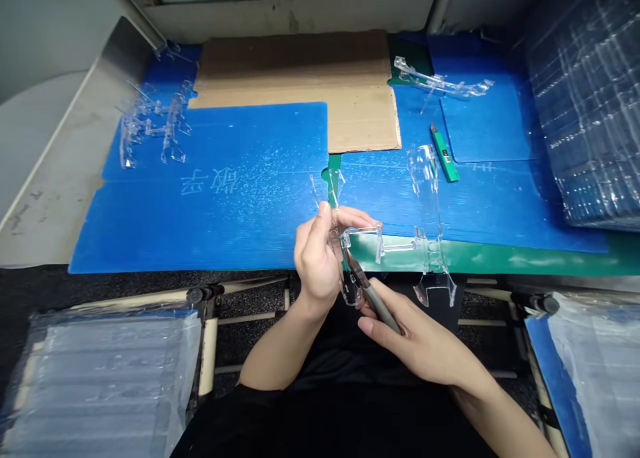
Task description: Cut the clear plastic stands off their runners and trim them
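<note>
My left hand [320,255] is closed around one side of a clear plastic moulded part [431,228], held above the front edge of the bench. Thin clear runners join that side to a second long piece on the right. My right hand [405,328] grips a pair of grey-handled nippers [381,305]. Their dark jaws touch or lie very near the clear plastic beside my left fingers; the exact contact point is hard to make out. Part of the plastic is hidden behind my left hand.
Blue sheets [270,138] and brown cardboard [295,65] cover the bench. More clear parts [175,121] lie at the left, another clear part [445,85] at the back right. A green utility knife [445,155] lies nearby. Stacked clear trays [595,111] stand right; wrapped bundles [110,371] flank me below.
</note>
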A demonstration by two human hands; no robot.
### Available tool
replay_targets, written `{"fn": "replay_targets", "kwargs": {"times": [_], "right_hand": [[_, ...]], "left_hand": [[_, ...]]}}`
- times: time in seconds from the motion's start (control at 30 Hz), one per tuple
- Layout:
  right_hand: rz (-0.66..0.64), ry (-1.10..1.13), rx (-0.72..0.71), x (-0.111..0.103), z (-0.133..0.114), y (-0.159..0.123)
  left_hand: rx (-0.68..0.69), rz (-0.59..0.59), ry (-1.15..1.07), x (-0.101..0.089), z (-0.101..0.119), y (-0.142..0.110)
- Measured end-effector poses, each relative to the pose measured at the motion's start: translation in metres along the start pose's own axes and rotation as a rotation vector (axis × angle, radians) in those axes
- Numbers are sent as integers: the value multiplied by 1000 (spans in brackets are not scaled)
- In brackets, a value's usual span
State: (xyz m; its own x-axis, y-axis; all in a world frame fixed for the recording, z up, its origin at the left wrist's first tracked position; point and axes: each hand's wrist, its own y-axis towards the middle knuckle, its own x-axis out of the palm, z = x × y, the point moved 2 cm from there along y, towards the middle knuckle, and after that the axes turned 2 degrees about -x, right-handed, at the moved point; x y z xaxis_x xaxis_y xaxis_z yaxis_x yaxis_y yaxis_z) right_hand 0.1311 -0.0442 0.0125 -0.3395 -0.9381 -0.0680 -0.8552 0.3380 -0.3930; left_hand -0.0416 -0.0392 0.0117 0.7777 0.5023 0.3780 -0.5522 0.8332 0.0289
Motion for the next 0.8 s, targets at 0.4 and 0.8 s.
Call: {"fn": "replay_targets", "kwargs": {"times": [0.4,0.8], "right_hand": [[20,-4,22,-3,6,2],[-24,-45,8,-9,7,3]], "left_hand": [[-59,11,71,2,-2,-2],[-85,-30,22,3,-4,-3]]}}
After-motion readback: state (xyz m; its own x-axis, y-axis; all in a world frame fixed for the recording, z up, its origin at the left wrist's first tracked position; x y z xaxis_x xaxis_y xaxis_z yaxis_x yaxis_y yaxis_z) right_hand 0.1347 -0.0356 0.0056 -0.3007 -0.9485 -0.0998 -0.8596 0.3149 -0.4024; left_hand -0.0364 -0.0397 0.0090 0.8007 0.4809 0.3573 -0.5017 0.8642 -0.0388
